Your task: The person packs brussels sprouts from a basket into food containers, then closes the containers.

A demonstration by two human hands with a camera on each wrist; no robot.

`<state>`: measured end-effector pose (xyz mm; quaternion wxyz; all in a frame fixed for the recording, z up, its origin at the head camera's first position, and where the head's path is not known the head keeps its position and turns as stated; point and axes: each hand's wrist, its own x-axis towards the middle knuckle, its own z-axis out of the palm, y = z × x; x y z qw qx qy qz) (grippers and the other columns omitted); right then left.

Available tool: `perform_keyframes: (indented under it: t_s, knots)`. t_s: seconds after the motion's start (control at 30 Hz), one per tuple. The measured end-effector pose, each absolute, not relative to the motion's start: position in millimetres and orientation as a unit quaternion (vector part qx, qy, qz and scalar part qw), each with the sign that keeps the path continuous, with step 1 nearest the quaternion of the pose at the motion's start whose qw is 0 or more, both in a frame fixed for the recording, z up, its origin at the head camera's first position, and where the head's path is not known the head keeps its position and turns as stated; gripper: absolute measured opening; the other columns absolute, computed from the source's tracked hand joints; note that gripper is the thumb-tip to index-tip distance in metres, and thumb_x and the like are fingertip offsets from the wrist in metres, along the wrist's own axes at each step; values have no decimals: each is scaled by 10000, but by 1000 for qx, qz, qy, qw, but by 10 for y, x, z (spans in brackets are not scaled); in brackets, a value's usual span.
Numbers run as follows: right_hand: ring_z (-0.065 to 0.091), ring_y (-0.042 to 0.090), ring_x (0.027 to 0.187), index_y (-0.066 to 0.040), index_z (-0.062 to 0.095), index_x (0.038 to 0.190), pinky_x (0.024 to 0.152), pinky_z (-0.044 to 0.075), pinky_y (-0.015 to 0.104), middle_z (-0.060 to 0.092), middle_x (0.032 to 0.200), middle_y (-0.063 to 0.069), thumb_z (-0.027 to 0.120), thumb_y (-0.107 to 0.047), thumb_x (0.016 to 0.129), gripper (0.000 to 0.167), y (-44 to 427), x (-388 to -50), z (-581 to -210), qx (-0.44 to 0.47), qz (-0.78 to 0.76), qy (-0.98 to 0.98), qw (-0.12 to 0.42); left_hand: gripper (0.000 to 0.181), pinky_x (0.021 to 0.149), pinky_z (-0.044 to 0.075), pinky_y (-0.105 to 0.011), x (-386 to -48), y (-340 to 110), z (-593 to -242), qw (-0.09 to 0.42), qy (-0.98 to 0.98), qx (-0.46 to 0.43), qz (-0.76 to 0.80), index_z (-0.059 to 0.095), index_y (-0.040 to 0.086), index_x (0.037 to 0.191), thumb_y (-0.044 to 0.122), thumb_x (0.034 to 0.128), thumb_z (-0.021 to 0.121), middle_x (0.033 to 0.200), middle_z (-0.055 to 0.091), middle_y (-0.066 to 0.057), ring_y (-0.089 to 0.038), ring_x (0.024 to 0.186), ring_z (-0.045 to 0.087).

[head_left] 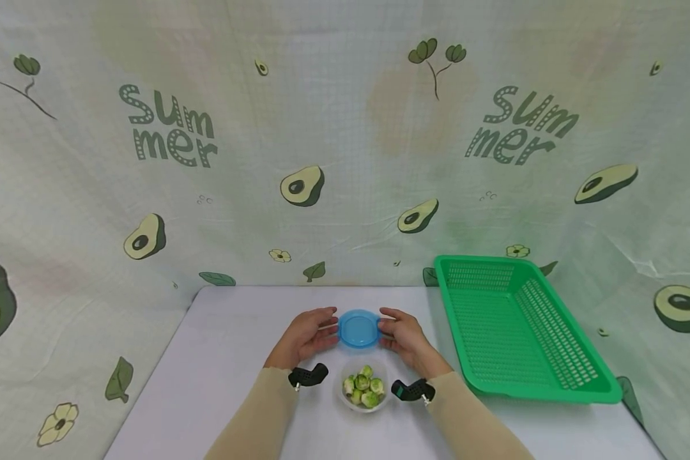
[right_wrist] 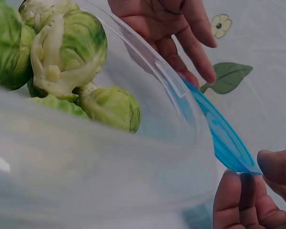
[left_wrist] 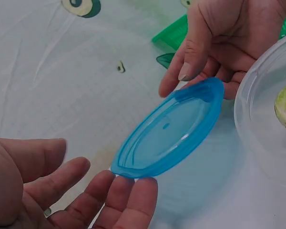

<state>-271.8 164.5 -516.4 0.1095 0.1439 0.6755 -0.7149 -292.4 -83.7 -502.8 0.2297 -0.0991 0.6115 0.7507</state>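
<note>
A round blue translucent lid (head_left: 359, 329) is held a little above the table between my two hands. My left hand (head_left: 312, 333) supports its left edge with the fingertips; in the left wrist view the thumb (left_wrist: 38, 155) stands apart from the lid (left_wrist: 164, 131). At the opposite edge, my right hand (head_left: 404, 337) pinches the rim between thumb and fingers, as the right wrist view shows. Nearer to me than the lid, a clear round bowl (head_left: 345, 397) stands between my forearms. Several Brussels sprouts (head_left: 363, 383) lie in it.
To the right, a green perforated plastic basket (head_left: 466, 358) sits on the white table (head_left: 224, 358). Behind the table hangs a pale cloth (head_left: 345, 128) printed with avocados, leaves and lettering. Black wrist cameras (head_left: 308, 375) are strapped on both wrists.
</note>
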Motion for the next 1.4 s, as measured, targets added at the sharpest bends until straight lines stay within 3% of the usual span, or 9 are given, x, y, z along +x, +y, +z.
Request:
perform_keyframes:
  t_s: [0.2, 0.43, 0.57, 0.9, 1.4]
  knots:
    - [627, 191, 869, -18, 546, 1511, 728, 606, 287, 617, 1157, 143, 643, 23, 1001, 521, 1646, -2677, -5114, 126, -708, 688, 95, 491, 918, 657, -358, -2908, -817, -4950, 227, 646, -56, 727, 562, 41, 1511, 25, 1027, 642, 1306, 644, -194, -220, 1011, 681]
    - [639, 190, 848, -9, 557, 1497, 721, 628, 282, 627, 1134, 147, 655, 19, 1000, 507, 1653, -2600, -5005, 112, -709, 691, 91, 496, 832, 662, -289, -2840, -803, -4818, 224, 673, -26, 704, 583, 11, 1483, -42, 996, 655, 1197, 654, -149, -170, 879, 690]
    - [642, 190, 828, -2, 582, 1468, 698, 643, 280, 620, 1103, 141, 670, 14, 995, 482, 1659, -2522, -4916, 102, -705, 697, 81, 459, 804, 667, -289, -2790, -806, -4756, 224, 683, -16, 695, 630, 23, 1440, -47, 988, 665, 1094, 629, -111, -166, 847, 694]
    - [669, 191, 834, 36, 665, 1345, 699, 666, 302, 639, 1062, 154, 686, 12, 986, 361, 1649, -2303, -4772, 86, -677, 728, 61, 457, 768, 677, -307, -2573, -828, -4660, 216, 702, 13, 678, 632, 6, 1426, -51, 975, 681, 1030, 600, -107, -168, 847, 733]
    - [666, 189, 742, 64, 668, 1320, 656, 662, 328, 658, 987, 153, 732, 43, 940, 385, 1737, -2032, -4797, 65, -666, 740, 67, 475, 740, 678, -312, -2269, -804, -4755, 210, 703, 29, 679, 626, -1, 1430, -27, 963, 707, 983, 572, -77, -154, 765, 693]
